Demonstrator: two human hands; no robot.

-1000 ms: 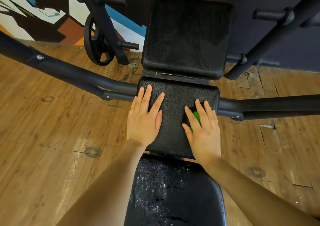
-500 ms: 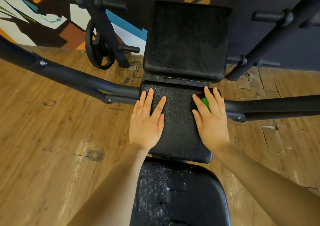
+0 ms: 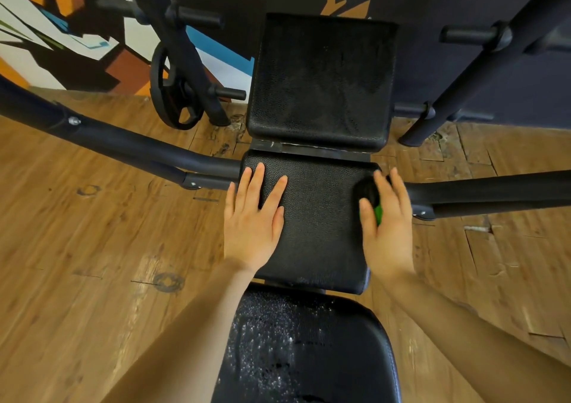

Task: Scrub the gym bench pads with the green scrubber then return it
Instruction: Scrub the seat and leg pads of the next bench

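The black bench has three pads in the head view: a far pad, a middle pad and a near pad speckled with white droplets. My left hand rests flat on the left side of the middle pad, fingers straight and spread. My right hand lies flat over the green scrubber and presses it onto the middle pad's right edge. Only a sliver of green shows between the fingers, and the hand is motion-blurred.
Black frame bars run out from the bench to the left and right. A weight plate leans on a rack at the back left. A slanted upright stands at the back right. Worn wooden floor lies on both sides.
My right hand has slid the scrubber from the pad's middle-right out to its right edge. My left hand has stayed flat on the left side.
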